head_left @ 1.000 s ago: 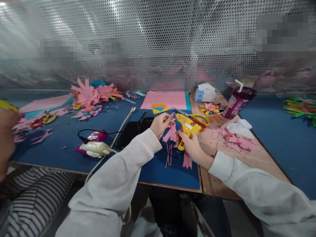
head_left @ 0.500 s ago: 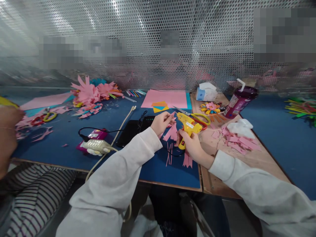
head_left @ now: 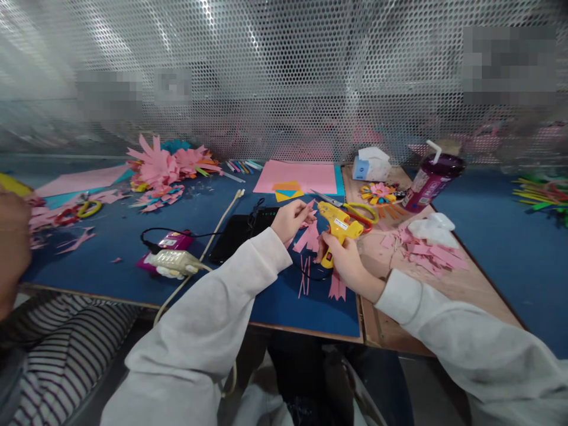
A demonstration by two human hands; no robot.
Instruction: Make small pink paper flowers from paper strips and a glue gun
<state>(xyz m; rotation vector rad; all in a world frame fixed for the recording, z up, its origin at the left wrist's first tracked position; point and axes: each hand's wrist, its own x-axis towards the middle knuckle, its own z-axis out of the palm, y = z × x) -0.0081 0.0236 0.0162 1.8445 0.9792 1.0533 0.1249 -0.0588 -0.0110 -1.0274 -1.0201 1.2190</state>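
My right hand (head_left: 344, 257) is wrapped round the handle of a yellow glue gun (head_left: 338, 222), whose nozzle points left toward my other hand. Between the pinched fingers of my left hand (head_left: 290, 222) is a pink paper strip (head_left: 312, 208), partly hidden by the fingers. Just below lie fringed pink paper pieces (head_left: 307, 238) and thin pink slivers (head_left: 305, 277). Another notched pink paper piece (head_left: 337, 287) lies under my right hand. Behind the glue gun rest scissors (head_left: 361, 214) with yellow and red handles, blades open.
A black tablet (head_left: 231, 236) and a power strip (head_left: 175, 263) with cords lie left. Pink paper flowers (head_left: 164, 163) and paper sheets (head_left: 297, 176) sit behind. Rightward are a tissue pack (head_left: 371, 167), purple cup (head_left: 432, 183) and pink scraps (head_left: 435, 254). Another person's arm (head_left: 13, 248) is far left.
My hands and the glue gun stay almost in place. The other person's arm at the far left has shifted slightly.
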